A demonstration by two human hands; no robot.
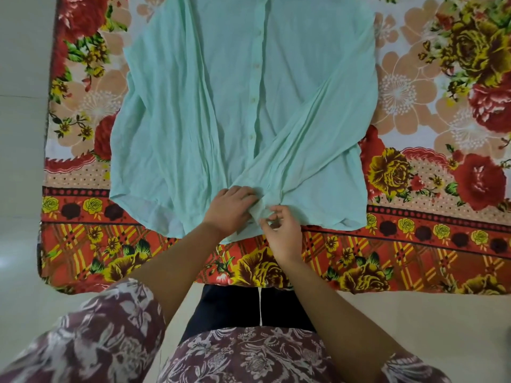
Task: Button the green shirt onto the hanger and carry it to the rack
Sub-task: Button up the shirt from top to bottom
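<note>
Both grips work at the bottom of the shirt's front: the left hand (pixel 231 210) lies knuckles-up with its fingers closed over a fold of the placket fabric, and the right hand (pixel 282 234) pinches the same fold from the other side between thumb and fingertips, the two hands touching across the cloth. Whether a button sits inside either pinch cannot be told. There is one green shirt (pixel 193 106), pale mint, spread flat and front-up on one floral bedsheet (pixel 414 244) printed with red and yellow roses, and its hem lies close to the sheet's near edge, roughly midway between the near corners. The collar end runs out of view toward the far edge. Five small pale buttons (pixel 252 100) show in a line down the placket above the hands, from the far part of the shirt toward the hem. Two sleeves are visible: one long sleeve (pixel 304 128) is folded diagonally across the front from the right side down to the hands, while the other lies straight along the left side of the body. The sheet rests on a pale floor (pixel 19 161), bare along the left edge. The person's patterned maroon-and-white garment (pixel 249 355) fills the near foreground.
</note>
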